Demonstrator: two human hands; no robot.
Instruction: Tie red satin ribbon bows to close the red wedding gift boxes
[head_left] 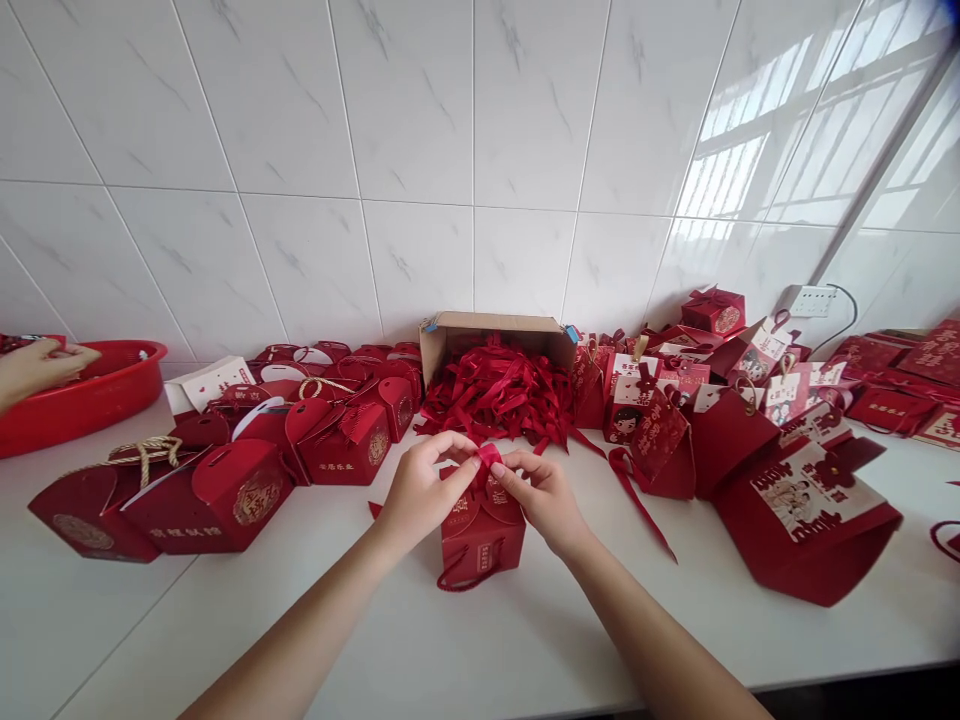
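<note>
A small red gift box (480, 545) with gold lettering and a cord handle stands upright on the white table in front of me. At its top is a red ribbon (490, 455), pinched from both sides. My left hand (435, 490) closes thumb and forefinger on the ribbon's left part. From the right, my right hand (544, 495) pinches the same ribbon, fingertips close to the left ones. The box's upper edges are partly hidden behind my fingers.
Behind the box, a cardboard carton (495, 322) lies full of loose red ribbons (499, 390). Red gift boxes (210, 495) crowd the left; more boxes (806, 510) fill the right. Another person's hand (45, 370) is over a red basin (82, 405). A power strip (810, 300) sits by the wall.
</note>
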